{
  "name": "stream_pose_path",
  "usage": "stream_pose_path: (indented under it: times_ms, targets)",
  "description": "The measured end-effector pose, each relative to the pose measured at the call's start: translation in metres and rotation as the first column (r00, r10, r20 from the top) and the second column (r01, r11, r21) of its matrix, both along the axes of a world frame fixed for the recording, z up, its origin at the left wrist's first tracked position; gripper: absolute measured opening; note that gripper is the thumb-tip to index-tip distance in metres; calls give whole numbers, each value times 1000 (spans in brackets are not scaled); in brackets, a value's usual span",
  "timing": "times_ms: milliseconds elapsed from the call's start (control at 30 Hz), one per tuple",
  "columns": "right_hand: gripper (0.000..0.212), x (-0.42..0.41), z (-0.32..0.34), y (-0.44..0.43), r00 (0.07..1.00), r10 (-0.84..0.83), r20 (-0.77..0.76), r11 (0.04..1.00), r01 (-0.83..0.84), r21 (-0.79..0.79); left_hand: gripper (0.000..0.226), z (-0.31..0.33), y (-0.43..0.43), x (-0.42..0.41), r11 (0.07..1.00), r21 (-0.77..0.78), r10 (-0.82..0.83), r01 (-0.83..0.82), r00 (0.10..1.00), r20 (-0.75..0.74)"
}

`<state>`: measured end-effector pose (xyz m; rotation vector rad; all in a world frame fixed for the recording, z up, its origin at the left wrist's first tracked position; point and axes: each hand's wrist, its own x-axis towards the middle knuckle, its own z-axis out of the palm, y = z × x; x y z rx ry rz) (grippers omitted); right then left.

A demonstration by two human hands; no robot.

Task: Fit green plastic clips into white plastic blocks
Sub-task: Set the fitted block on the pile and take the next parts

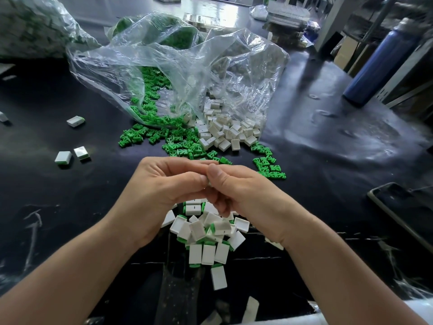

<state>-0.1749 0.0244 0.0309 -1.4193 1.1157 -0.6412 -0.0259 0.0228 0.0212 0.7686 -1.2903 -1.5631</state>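
Observation:
My left hand (161,186) and my right hand (239,186) meet at the fingertips above the black table, fingers curled around a small piece that is almost wholly hidden between them. Only a pale sliver shows at the thumbs. Loose green clips (159,134) spill from a clear bag (178,73) beyond my hands. Loose white blocks (225,132) lie in a heap next to the clips. Under my hands sits a pile of white blocks with green clips fitted (206,235).
Three fitted blocks (75,120) lie scattered at the left. More green clips (269,167) lie right of my hands. A blue bottle (379,66) stands at the far right, a dark tray (403,207) at the right edge, another bag (35,26) at the far left.

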Motion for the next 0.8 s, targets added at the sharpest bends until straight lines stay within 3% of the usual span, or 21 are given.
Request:
stream_pose_path:
  times_ms: [267, 367, 500, 800]
  targets:
    - [32, 4, 1, 3, 999, -45, 28, 998, 46, -51, 13, -2, 0, -2, 997, -80, 4, -5, 1000, -11]
    - [41, 3, 1, 1, 994, -48, 97, 999, 49, -3, 12, -3, 1, -2, 996, -83, 41, -42, 999, -8]
    - [28, 5, 1, 2, 990, -56, 128, 998, 61, -33, 16, -5, 0, -3, 992, -63, 108, -107, 994, 6]
    - [36, 4, -7, 1, 987, -90, 131, 991, 102, -89, 17, -9, 3, -5, 984, -45, 172, -173, 985, -16]
